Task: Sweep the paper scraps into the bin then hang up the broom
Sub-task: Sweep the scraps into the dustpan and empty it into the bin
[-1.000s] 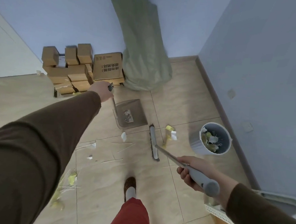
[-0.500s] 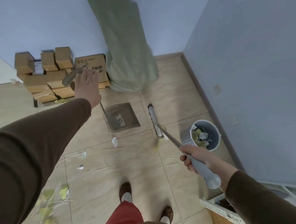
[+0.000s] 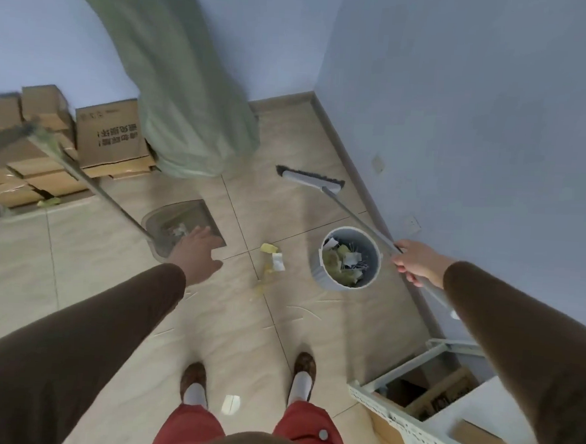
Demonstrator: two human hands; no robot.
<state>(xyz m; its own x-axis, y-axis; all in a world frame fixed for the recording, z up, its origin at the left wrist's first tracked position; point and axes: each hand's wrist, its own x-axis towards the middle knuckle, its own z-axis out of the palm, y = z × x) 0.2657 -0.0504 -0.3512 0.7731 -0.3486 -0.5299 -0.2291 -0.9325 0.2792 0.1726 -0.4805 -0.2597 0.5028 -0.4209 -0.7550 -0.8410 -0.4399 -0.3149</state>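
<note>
**Scraps lie between dustpan and bin, broom head parked beyond them**

The right hand (image 3: 416, 263) is clenched around the handle of the broom (image 3: 324, 186), whose long shaft runs away from the person and leftward to a head resting on the floor (image 3: 85, 277) near the corner, past the bin (image 3: 347, 261). The left hand (image 3: 197, 253) hangs spread and empty over the near edge of the dustpan (image 3: 185, 227); the dustpan's long handle leans away to the upper left, free of any grip (it is motion-blurred, so I cannot tell whether it is tipping or propped).

The paper scraps (image 3: 272, 260), yellow and white, sit on the tile seam between dustpan and bin, closer to the bin. They lie nearer the person than the broom head, so the coming stroke looks like a pull back and leftward toward the dustpan mouth. The right hand alone controls that stroke; the left is the nearer one to steady the pan. A few thin slivers are scattered on the tiles in front of the feet, too.

The bin already holds crumpled paper, and the pan holds some bits. The floor is smooth pale tile. Blue walls close in on the right and ahead, with a green sack (image 3: 188, 112) and cardboard boxes (image 3: 108, 135) against the far wall and a metal shelf (image 3: 409, 424) at lower right, so swing room is tight.
</note>
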